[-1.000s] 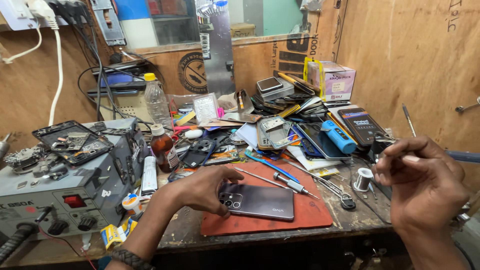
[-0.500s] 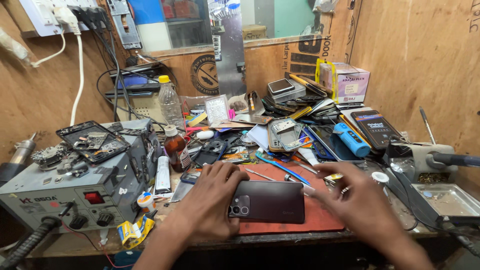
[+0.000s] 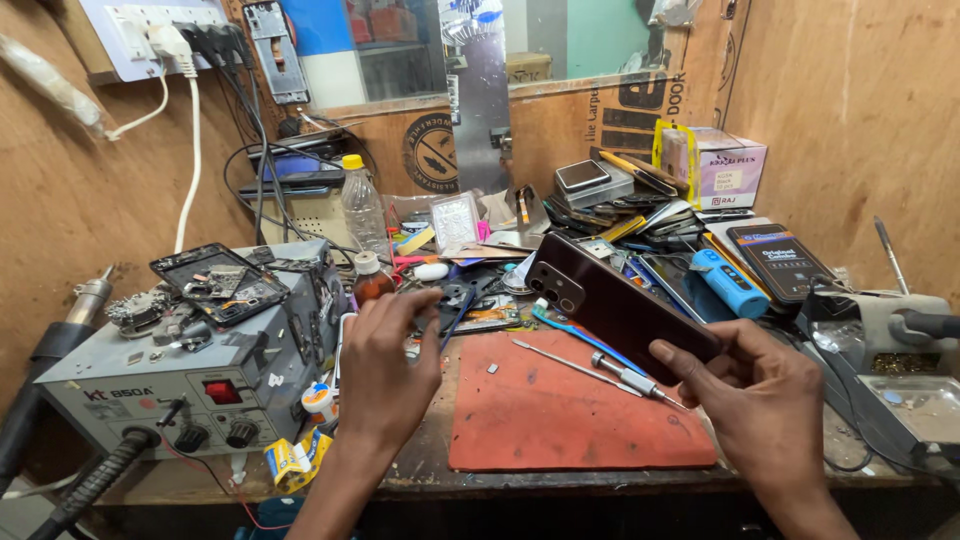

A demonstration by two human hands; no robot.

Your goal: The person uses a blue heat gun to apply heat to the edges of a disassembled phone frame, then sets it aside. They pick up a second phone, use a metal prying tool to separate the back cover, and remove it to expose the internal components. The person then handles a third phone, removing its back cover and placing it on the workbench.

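Dark maroon phone (image 3: 620, 300), back outward, camera end toward 10 o'clock: I hold it lifted above the red mat (image 3: 570, 420), my right hand (image 3: 770, 400) fingers gripping its lower end. Left hand (image 3: 385, 365), fingers loosely curled, empty, hovers at 9 o'clock, beside the grey rework station (image 3: 170, 370) on the bench (image 3: 420, 480).

Red mat (image 3: 560, 420) lies mostly bare between the hands; screwdriver (image 3: 625, 378) crosses it; clutter crowds behind.

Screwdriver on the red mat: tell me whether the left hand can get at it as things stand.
Probably yes. The left hand is empty beside the red mat; the screwdriver lies bare, though the right hand tilts the dark phone above its far end.
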